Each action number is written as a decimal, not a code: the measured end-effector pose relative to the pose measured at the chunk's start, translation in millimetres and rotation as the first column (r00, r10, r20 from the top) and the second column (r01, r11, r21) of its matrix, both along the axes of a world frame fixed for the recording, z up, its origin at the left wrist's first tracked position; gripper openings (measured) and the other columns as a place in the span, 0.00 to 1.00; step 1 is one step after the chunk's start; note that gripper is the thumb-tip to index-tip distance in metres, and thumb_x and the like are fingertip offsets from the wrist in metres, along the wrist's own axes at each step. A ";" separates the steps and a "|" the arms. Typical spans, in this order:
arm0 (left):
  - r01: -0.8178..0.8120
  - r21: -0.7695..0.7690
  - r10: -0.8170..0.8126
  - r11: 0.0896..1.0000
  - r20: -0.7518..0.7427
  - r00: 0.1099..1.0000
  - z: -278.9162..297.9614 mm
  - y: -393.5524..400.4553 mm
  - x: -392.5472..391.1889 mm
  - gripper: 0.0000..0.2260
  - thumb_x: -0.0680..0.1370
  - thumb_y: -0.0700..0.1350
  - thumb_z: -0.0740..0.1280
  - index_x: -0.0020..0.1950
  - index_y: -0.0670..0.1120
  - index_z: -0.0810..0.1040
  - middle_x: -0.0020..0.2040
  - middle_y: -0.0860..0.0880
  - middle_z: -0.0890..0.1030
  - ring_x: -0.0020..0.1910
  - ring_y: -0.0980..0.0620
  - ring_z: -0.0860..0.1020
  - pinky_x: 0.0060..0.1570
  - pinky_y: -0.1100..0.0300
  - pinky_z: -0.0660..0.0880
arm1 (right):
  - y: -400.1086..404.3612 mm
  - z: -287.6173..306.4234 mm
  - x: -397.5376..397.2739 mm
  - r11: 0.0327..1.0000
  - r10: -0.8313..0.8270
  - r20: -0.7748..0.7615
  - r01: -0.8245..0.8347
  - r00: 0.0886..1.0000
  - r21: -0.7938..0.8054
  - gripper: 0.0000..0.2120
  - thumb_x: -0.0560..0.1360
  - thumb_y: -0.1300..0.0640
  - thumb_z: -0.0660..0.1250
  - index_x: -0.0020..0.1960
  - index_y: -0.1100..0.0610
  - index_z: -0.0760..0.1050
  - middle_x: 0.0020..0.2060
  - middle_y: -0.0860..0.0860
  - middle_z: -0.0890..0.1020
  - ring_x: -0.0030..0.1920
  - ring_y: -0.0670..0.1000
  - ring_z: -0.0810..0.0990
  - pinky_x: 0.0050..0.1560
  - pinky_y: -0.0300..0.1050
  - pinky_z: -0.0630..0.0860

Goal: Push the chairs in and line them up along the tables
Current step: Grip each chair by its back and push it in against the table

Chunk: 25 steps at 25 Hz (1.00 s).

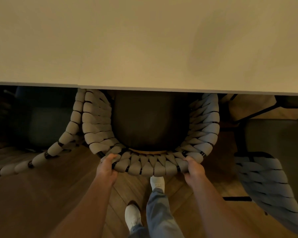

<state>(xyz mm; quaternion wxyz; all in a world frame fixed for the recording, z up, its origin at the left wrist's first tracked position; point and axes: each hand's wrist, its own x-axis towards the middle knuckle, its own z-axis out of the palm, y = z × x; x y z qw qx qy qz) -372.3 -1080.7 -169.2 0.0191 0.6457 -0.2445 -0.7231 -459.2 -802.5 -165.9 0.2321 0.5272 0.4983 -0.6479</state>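
Note:
A chair with a curved back of woven grey rope point(150, 166) and a dark seat cushion point(150, 121) stands in front of me. Its seat reaches under the edge of a pale table top point(144, 48). My left hand point(107, 166) grips the back rim on its left part. My right hand point(193, 168) grips the same rim on its right part. A second woven chair point(64, 140) stands close on the left, its arm touching or nearly touching this one. A third chair point(268, 177) is at the right, set back from the table.
The table edge point(144, 88) runs across the whole view. The floor is wooden herringbone point(41, 186). My feet in white shoes point(156, 182) stand just behind the chair. Dark table legs point(265, 109) show under the table at the right.

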 end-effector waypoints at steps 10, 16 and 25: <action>0.032 0.030 -0.033 0.999 0.055 0.998 -7.8 -12.4 -1.8 0.08 0.79 0.35 0.70 0.57 0.42 0.77 0.59 0.38 0.81 0.60 0.39 0.81 0.64 0.41 0.76 | 4.2 -18.9 0.1 0.994 0.113 0.070 -0.112 0.991 -0.005 0.27 0.76 0.59 0.72 0.72 0.59 0.69 0.58 0.60 0.78 0.56 0.59 0.79 0.63 0.59 0.77; 0.159 -0.012 -0.156 0.987 0.133 0.979 -9.7 -25.8 5.5 0.24 0.75 0.41 0.76 0.70 0.41 0.74 0.56 0.39 0.82 0.54 0.40 0.83 0.61 0.41 0.79 | 5.9 -7.7 -1.9 0.981 0.192 0.016 -0.192 0.981 0.009 0.30 0.75 0.59 0.74 0.75 0.59 0.67 0.65 0.61 0.76 0.59 0.59 0.79 0.63 0.58 0.77; 0.841 -0.206 -0.732 0.501 0.418 0.538 65.8 -15.6 19.2 0.18 0.79 0.45 0.71 0.64 0.34 0.79 0.38 0.47 0.77 0.43 0.44 0.78 0.56 0.46 0.78 | 21.1 58.2 15.2 0.678 0.667 0.134 -0.671 0.733 0.299 0.24 0.80 0.46 0.66 0.71 0.58 0.70 0.53 0.54 0.79 0.52 0.54 0.79 0.52 0.51 0.78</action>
